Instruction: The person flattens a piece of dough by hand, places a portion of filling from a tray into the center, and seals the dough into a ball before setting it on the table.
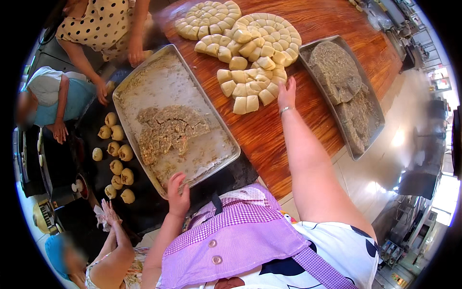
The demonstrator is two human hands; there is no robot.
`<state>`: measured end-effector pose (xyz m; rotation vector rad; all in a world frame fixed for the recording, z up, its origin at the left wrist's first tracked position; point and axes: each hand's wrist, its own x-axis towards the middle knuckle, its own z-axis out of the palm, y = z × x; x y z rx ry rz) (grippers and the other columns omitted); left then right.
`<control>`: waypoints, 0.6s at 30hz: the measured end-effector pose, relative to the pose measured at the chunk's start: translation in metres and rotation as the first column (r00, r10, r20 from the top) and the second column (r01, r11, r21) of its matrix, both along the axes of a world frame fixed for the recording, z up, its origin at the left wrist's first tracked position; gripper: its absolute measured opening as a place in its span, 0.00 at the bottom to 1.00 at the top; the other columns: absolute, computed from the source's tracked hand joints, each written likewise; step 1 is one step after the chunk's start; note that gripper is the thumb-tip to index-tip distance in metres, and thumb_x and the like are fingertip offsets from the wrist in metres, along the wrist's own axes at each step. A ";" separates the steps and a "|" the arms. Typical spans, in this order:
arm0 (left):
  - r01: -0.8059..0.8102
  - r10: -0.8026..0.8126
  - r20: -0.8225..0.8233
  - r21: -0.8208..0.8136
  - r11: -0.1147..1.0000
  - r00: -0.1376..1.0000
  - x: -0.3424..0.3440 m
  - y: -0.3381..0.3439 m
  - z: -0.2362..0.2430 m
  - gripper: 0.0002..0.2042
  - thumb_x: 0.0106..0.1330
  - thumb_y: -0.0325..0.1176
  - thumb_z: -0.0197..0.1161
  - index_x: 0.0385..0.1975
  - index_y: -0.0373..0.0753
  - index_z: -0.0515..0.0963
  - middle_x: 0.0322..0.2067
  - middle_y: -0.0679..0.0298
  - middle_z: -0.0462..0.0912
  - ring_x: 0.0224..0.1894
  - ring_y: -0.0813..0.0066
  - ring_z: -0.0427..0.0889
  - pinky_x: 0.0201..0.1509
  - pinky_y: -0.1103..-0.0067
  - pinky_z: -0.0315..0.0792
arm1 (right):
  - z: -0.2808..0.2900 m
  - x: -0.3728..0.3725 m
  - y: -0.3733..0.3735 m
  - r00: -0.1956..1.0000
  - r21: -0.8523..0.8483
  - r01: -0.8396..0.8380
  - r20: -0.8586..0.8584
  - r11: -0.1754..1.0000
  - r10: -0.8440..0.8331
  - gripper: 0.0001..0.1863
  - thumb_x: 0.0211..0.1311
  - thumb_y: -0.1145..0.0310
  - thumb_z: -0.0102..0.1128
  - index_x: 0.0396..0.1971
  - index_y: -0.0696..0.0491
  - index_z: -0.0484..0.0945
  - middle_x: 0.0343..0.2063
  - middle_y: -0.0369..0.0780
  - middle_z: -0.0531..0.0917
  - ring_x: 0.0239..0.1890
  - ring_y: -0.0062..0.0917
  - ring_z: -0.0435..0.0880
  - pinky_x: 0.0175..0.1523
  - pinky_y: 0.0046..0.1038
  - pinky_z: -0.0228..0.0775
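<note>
My right hand (pixel 287 94) is stretched over the wooden table, fingers apart, at the edge of a group of cut dough pieces (pixel 246 90). Whether the fingertips touch the dough, I cannot tell. Behind that group lie larger round slabs of dough (pixel 269 30) scored into pieces. My left hand (pixel 178 195) hovers by the near edge of a large metal tray (pixel 168 72), fingers loosely bent and apart, with nothing visible in them. Crumbly brown-grey filling (pixel 166 130) covers part of this tray.
To the right, a second metal tray (pixel 380 127) of filling (pixel 337 67) overhangs the wooden table (pixel 250 132). Several filled dough balls (pixel 116 167) sit on the dark surface at left. Three co-workers stand along the left, one with hands together (pixel 109 212) on something white.
</note>
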<state>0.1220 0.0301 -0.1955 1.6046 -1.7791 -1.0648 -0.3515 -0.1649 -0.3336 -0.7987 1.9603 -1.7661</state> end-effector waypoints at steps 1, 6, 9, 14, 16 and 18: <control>0.069 -0.069 -0.021 -0.009 0.998 0.997 -0.018 -0.012 0.001 0.18 0.58 0.21 0.59 0.50 0.36 0.75 0.55 0.54 0.72 0.60 0.58 0.71 0.59 0.71 0.69 | -0.002 -0.005 -0.009 0.997 0.076 -0.059 -0.049 0.995 0.063 0.35 0.61 0.60 0.64 0.63 0.62 0.63 0.63 0.52 0.66 0.65 0.39 0.66 0.69 0.34 0.56; 0.241 -0.188 -0.326 0.131 0.962 0.927 -0.110 -0.075 -0.026 0.25 0.62 0.25 0.62 0.61 0.37 0.66 0.62 0.58 0.63 0.64 0.66 0.67 0.65 0.71 0.65 | 0.001 -0.006 -0.009 0.972 0.251 -0.208 -0.058 0.945 0.230 0.27 0.64 0.56 0.61 0.57 0.56 0.72 0.57 0.52 0.70 0.61 0.41 0.69 0.67 0.35 0.59; 0.237 -0.193 -0.285 0.129 0.963 0.939 -0.163 -0.121 -0.047 0.31 0.57 0.28 0.67 0.62 0.36 0.64 0.62 0.51 0.64 0.64 0.58 0.66 0.65 0.68 0.66 | 0.029 0.000 0.018 0.957 0.307 -0.273 -0.009 0.912 0.289 0.19 0.65 0.57 0.59 0.49 0.56 0.77 0.49 0.51 0.76 0.53 0.38 0.75 0.58 0.33 0.67; 0.108 -0.102 -0.052 0.130 0.986 0.993 -0.226 -0.172 -0.073 0.43 0.48 0.34 0.75 0.64 0.32 0.59 0.61 0.47 0.64 0.64 0.53 0.64 0.68 0.67 0.61 | 0.027 -0.058 0.028 0.919 0.414 -0.017 -0.352 0.910 0.178 0.19 0.63 0.59 0.61 0.45 0.59 0.78 0.45 0.47 0.80 0.47 0.35 0.80 0.54 0.33 0.71; 0.151 -0.153 -0.002 0.160 0.976 0.988 -0.241 -0.185 -0.070 0.47 0.44 0.35 0.77 0.65 0.32 0.56 0.61 0.45 0.64 0.64 0.50 0.63 0.69 0.66 0.60 | 0.001 -0.075 0.018 0.914 0.300 -0.114 -0.343 0.947 0.218 0.22 0.61 0.57 0.63 0.49 0.57 0.77 0.48 0.48 0.79 0.53 0.39 0.77 0.61 0.34 0.67; 0.116 -0.121 0.023 0.143 0.983 0.992 -0.246 -0.184 -0.074 0.49 0.43 0.34 0.78 0.66 0.32 0.55 0.60 0.45 0.63 0.64 0.50 0.63 0.68 0.66 0.61 | 0.016 -0.045 0.012 0.916 0.332 -0.282 -0.186 0.900 0.355 0.23 0.61 0.56 0.63 0.50 0.56 0.77 0.48 0.48 0.79 0.53 0.39 0.77 0.61 0.33 0.67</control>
